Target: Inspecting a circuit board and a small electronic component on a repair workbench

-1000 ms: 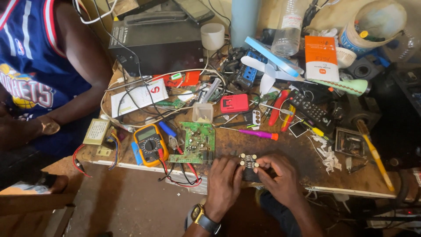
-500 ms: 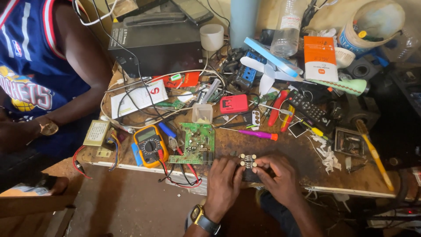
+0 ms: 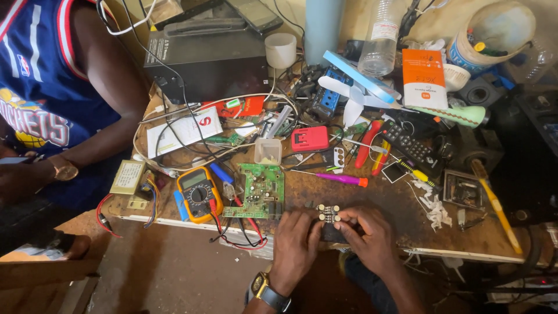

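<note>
The counter (image 3: 372, 192) is a worn, stained board crowded with electronics, so only a bare patch along its near edge is free to work on. At the back a black box (image 3: 203, 64) blocks the far left corner. Beside the counter sits another person in a blue jersey (image 3: 40, 87), hands well apart from the work. A yellow multimeter (image 3: 199, 193) lies left of a green circuit board (image 3: 261, 191), its red and black leads trailing over the edge, near the left hand (image 3: 297, 247). That hand and the right hand (image 3: 372, 238) meet at the near edge, fingers pinched closely around a small dark module with 4 pale knobs (image 3: 329, 213), steadying it from both sides against the counter. A pink-handled screwdriver (image 3: 337, 178) lies just behind it.
</note>
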